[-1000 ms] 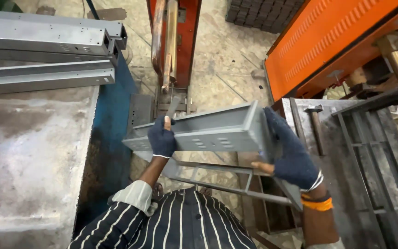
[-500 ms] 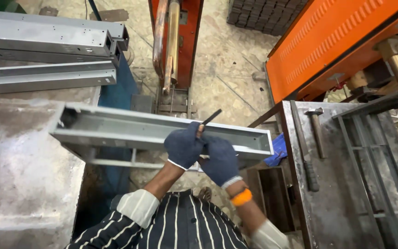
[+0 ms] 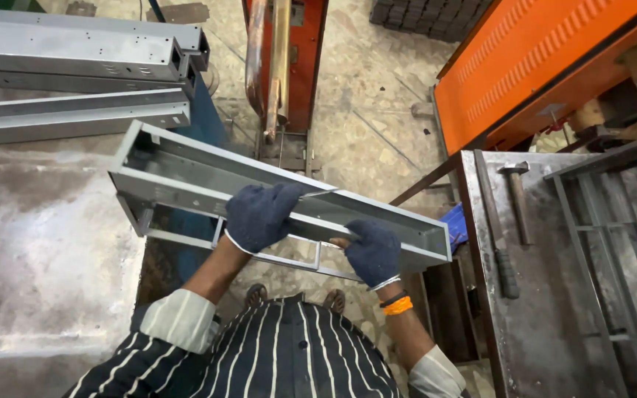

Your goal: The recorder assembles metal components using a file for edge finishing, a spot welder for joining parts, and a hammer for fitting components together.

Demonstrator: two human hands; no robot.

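A long grey sheet-metal channel [image 3: 186, 173] with a thin frame underneath is held level in front of me, open side up, its left end over the grey steel table [image 3: 31, 258]. My left hand [image 3: 259, 215], in a dark blue glove, grips the channel's near wall at its middle. My right hand [image 3: 372, 250], also gloved, holds the near wall a little further right. An orange band sits on my right wrist.
Several more grey channels [image 3: 75, 59] lie stacked at the table's far end. A hammer [image 3: 514, 214] and a metal frame [image 3: 613, 243] rest on the steel bench at right. An orange machine [image 3: 540, 66] stands behind it, and a red machine [image 3: 289, 51] straight ahead.
The channel swung from my right side toward the left table and turned open side up. Both hands shifted to its middle, then spread slightly apart.
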